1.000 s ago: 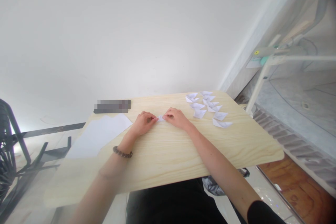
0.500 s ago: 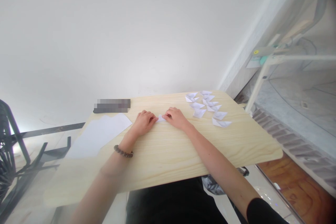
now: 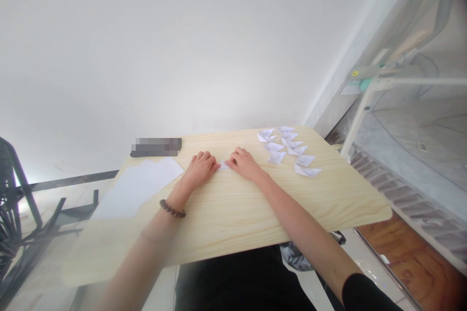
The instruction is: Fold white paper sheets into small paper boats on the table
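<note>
Several folded white paper shapes (image 3: 285, 148), their folding seemingly done, sit in loose rows towards 2 and 3 o'clock from the person's hands. Flat white sheets (image 3: 138, 188) lie towards 8 and 9 o'clock, partly overlapping and with no folds that show, so they look unworked. Between the two stages is a small folded paper (image 3: 224, 165), near the middle of the counter (image 3: 226, 218); how many of its folds are made cannot be told, as the fingers cover both ends.

Its long axis runs roughly from 9 to 3 o'clock, with a low peak pointing towards 12. Which end is its front does not show.

The left hand (image 3: 200, 170) is curled low, thumb and forefinger drawn together at the 9 o'clock end. The right hand (image 3: 245, 164) pinches the 3 o'clock end between thumb and forefinger, its other fingers bent. Beyond the sheets, towards 10 o'clock, lies a dark item (image 3: 156, 151), too blurred to name.
</note>
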A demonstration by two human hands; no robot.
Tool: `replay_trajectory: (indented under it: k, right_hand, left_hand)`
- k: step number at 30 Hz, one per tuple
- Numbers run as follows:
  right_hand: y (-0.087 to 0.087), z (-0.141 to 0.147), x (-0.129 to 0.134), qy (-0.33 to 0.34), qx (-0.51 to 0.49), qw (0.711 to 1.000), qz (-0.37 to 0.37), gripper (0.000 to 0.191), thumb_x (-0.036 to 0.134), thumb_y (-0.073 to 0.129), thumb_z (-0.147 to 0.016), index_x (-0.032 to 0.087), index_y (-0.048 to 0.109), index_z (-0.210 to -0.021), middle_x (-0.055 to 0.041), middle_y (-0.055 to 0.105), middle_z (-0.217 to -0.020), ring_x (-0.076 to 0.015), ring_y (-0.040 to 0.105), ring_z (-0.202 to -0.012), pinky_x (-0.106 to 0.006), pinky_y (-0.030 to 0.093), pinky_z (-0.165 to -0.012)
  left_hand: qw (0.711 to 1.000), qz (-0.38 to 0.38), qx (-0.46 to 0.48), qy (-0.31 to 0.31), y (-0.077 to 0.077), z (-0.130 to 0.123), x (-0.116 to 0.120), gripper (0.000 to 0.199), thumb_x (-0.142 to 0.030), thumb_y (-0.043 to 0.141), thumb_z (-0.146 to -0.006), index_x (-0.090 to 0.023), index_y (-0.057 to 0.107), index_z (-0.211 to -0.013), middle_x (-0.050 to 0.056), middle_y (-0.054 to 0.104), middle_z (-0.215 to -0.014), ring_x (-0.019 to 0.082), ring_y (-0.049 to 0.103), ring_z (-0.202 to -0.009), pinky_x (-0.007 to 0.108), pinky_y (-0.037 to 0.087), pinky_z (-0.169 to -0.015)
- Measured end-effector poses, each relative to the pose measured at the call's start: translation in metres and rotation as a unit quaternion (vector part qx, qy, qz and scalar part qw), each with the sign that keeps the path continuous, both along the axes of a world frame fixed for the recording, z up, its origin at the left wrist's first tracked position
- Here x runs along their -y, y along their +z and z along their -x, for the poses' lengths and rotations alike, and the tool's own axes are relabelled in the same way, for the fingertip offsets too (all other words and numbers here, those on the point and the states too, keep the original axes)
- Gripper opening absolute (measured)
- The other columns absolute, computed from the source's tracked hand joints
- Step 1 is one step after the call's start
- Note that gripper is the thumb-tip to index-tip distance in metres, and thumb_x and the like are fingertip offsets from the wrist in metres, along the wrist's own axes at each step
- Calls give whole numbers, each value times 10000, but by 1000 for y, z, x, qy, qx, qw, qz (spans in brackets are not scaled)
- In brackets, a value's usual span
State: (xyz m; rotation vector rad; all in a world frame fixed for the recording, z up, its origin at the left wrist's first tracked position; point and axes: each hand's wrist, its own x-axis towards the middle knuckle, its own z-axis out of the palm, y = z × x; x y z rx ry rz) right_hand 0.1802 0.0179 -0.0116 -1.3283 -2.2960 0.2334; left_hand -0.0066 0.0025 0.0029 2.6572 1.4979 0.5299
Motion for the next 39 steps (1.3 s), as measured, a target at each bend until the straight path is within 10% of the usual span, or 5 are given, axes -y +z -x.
replay_trajectory:
  k: [14,39]
  right_hand:
    - [-1,-2,-2,13,-16,1000,3,177,332,498,-775,167,536,-724,-41,478,-845,-141,467,-824,-280,351,-774]
    - [3,1,1,142,-97,979,-106,164,274,462,-811,193,605,-807,-24,596,-843,-139,483,-846,-276,376,-790]
  left_hand:
    - [991,-5,59,-118,2,3,3,238,-332,415,-816,-250,595,-949,46,553,-946,171,481,-909,314,368,-808]
    - [978,-163,72,-103,4,-1,5,127,-209,454,-780,-173,566,-828,53,586,-800,167,516,-847,311,400,-757]
